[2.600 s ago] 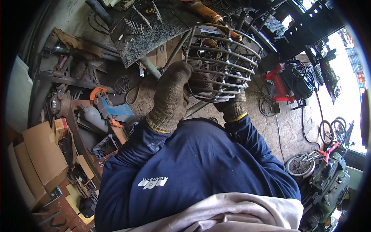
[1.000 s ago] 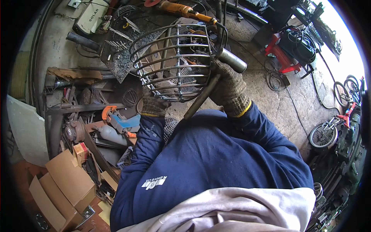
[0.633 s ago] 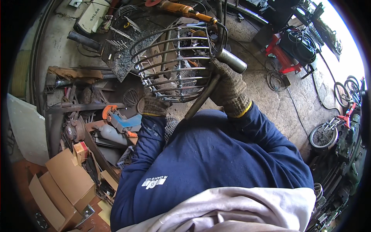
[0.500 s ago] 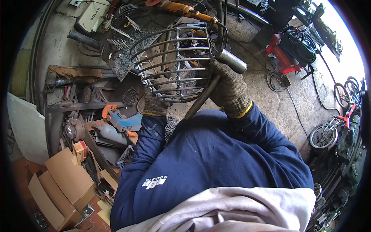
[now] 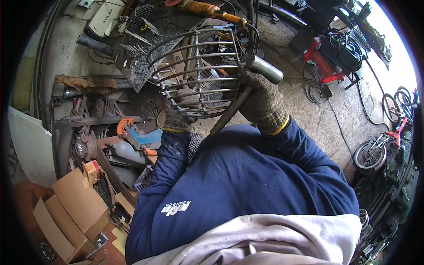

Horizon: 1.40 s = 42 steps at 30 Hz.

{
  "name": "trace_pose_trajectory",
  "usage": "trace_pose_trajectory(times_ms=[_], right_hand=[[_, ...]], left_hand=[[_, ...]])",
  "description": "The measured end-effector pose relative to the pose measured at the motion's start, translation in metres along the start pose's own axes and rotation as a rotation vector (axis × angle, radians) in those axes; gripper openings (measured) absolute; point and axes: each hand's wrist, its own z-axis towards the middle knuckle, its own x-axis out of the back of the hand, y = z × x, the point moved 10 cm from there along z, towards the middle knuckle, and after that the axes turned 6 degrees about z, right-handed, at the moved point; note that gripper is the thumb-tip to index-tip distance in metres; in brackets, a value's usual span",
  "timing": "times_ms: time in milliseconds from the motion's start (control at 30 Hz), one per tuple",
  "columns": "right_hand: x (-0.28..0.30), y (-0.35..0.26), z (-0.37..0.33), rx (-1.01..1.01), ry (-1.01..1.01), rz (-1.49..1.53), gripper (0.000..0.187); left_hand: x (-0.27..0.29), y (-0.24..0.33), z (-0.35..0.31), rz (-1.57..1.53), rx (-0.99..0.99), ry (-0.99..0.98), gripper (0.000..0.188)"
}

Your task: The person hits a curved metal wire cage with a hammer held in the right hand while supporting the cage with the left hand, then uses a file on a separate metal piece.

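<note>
In the head view, your right hand [image 5: 265, 99], in a brown-grey knit glove with a yellow cuff edge, is clamped on a hammer-like tool [image 5: 264, 70] with a grey cylindrical metal head, the fingers wrapped just below that head while the dark bar handle slants down toward your body. The rounded, open cage of grey metal bars [image 5: 199, 80] is in front of your chest, left of the tool, its right rim just beside your right glove; you cannot tell from here whether they touch. Your left hand [image 5: 177, 120], gloved alike, is at the cage's lower left, partly behind the bars, with some of the glove showing between them; whether its fingers are closed round a bar cannot be told. Beyond the cage, an orange power tool with a red disc [image 5: 207, 9] lies above the dark surface strewn with grey grit [image 5: 138, 76]. To your left are a blue-and-orange tool [image 5: 145, 139], a grey bottle-shaped cylinder [image 5: 128, 151] and an open brown cardboard box [image 5: 80, 198]. To your right, a red stand [image 5: 320, 65] and a small red bicycle [image 5: 394, 135] are on the concrete floor [image 5: 309, 118].
</note>
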Motion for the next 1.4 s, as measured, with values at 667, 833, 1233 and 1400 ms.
trace_pose_trajectory(times_ms=[667,833,1233,1400], right_hand=[[0.026,0.000,0.030,-0.162,0.115,0.144,0.036],[0.029,0.003,0.032,-0.128,0.092,0.094,0.041],[0.041,0.009,0.041,-0.203,-0.034,0.125,0.050],[0.032,0.005,0.038,-0.102,0.081,0.047,0.051]], left_hand=[[-0.029,0.024,0.013,-0.595,-0.067,0.072,0.026],[-0.041,0.041,-0.002,-0.473,-0.128,0.308,0.028],[-0.038,0.036,0.004,-0.568,-0.093,0.190,0.030],[-0.031,0.033,0.010,-0.585,-0.119,0.099,0.030]])
